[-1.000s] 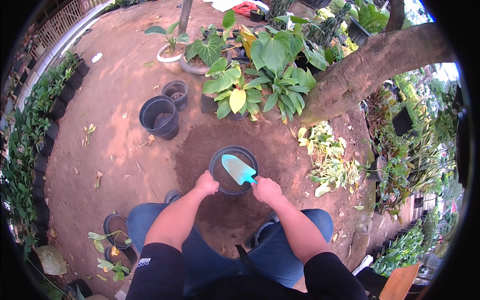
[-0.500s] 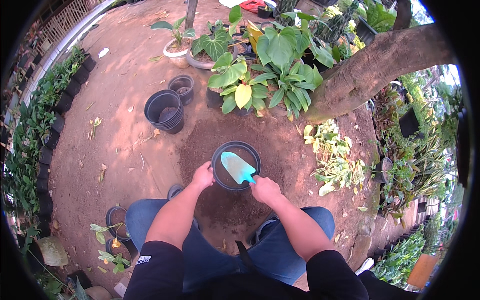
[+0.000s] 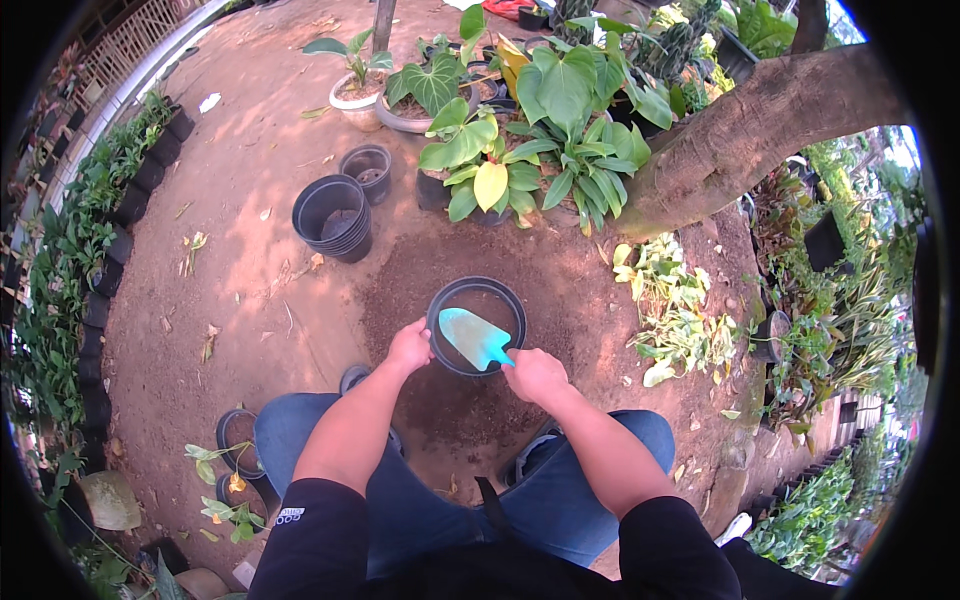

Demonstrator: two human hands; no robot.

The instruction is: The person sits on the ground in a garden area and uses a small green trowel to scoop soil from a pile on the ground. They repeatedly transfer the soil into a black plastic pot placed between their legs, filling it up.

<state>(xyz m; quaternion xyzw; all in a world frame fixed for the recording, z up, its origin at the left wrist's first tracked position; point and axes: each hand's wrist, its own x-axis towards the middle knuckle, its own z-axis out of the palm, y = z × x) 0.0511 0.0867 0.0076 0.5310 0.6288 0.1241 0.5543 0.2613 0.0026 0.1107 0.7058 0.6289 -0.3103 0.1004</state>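
Note:
A round black plant pot (image 3: 519, 312) stands on dark loose soil between my knees, with brown soil inside it. My left hand (image 3: 410, 347) grips the pot's left rim, fingers closed at the edge. In my right hand (image 3: 536, 377) is the handle of a turquoise hand trowel (image 3: 475, 338), held at the pot's right front. The trowel's blade lies over the pot opening, pointing up and left, with a thin brown film on its face. My right fingers wrap the handle and hide most of it.
Beyond the pot, to the left, are a stack of black pots (image 3: 333, 220) and a smaller black pot (image 3: 366, 172). Potted leafy plants (image 3: 560, 130) and a leaning tree trunk (image 3: 770, 135) stand ahead. Pulled yellow-green leaves (image 3: 668, 310) lie right; two small pots (image 3: 238, 440) sit left.
The trowel blade has tipped slightly lower and to the left over the pot. Both hands keep their holds; the whole view has shifted a little.

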